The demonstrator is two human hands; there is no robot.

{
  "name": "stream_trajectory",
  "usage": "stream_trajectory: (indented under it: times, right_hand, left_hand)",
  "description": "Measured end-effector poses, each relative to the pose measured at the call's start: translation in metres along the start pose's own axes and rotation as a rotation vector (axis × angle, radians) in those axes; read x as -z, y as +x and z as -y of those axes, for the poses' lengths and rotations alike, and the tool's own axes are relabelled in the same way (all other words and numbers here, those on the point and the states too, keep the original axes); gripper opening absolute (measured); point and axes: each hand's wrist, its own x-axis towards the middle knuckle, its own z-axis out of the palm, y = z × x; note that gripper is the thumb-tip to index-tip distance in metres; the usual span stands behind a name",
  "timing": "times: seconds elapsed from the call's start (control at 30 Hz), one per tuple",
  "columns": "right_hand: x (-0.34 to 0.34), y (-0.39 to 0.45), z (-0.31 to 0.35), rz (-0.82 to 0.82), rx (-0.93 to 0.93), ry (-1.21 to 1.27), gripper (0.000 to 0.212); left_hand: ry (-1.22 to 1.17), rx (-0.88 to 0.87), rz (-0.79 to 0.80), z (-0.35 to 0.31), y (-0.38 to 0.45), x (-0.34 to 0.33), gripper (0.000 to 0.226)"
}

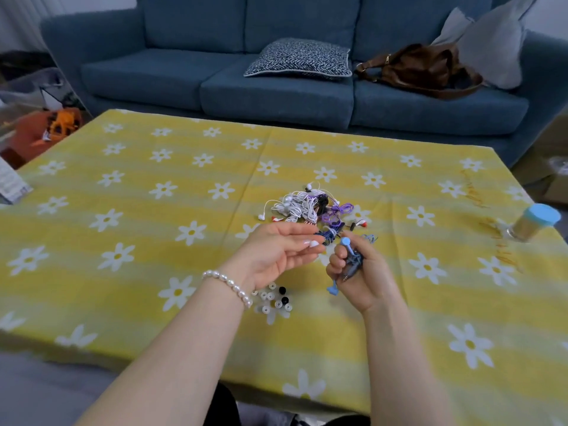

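My right hand (361, 276) is curled round a bundle of dark blue earphone cable (353, 262) bound with a light blue cable tie (345, 241). The tie's other end hangs below my fingers. My left hand (276, 255) lies palm up with its fingers straight, and the fingertips touch a dark blue coil of the same cable (329, 235). Behind both hands lies a tangled heap of white, purple and black earphones (307, 206) on the yellow flowered tablecloth (138, 241). Several small white and black ear tips (273, 299) lie under my left wrist.
A clear jar with a light blue lid (533, 222) lies on its side at the table's right edge. A blue sofa (276, 87) stands behind the table with a patterned cushion (299, 58) and a brown bag (421, 70). Boxes and an orange toy (63, 121) stand at the left.
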Motion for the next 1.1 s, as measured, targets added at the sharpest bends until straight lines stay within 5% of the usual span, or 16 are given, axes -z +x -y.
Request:
stream_trajectory:
  times: [0.23, 0.5, 0.67, 0.9, 1.1]
  right_hand:
    - [0.001, -0.002, 0.004, -0.007, 0.056, -0.199, 0.01]
    - [-0.009, 0.0, -0.002, -0.043, -0.063, -0.489, 0.025]
    - [-0.016, 0.004, -0.005, -0.061, -0.067, -0.586, 0.018]
    - [-0.025, 0.011, -0.007, -0.196, -0.038, -0.623, 0.009]
    - [-0.035, 0.005, -0.014, -0.199, 0.013, -0.466, 0.013]
  left_hand:
    - [0.187, 0.007, -0.074, 0.006, 0.005, 0.019, 0.028]
    - [0.992, -0.007, -0.253, 0.017, 0.02, 0.074, 0.026]
    - [1.077, 0.007, -0.222, 0.018, 0.025, 0.084, 0.014]
    - [1.137, -0.033, -0.237, 0.019, 0.023, 0.088, 0.029]
    - [1.352, -0.105, -0.073, 0.024, 0.013, 0.07, 0.027]
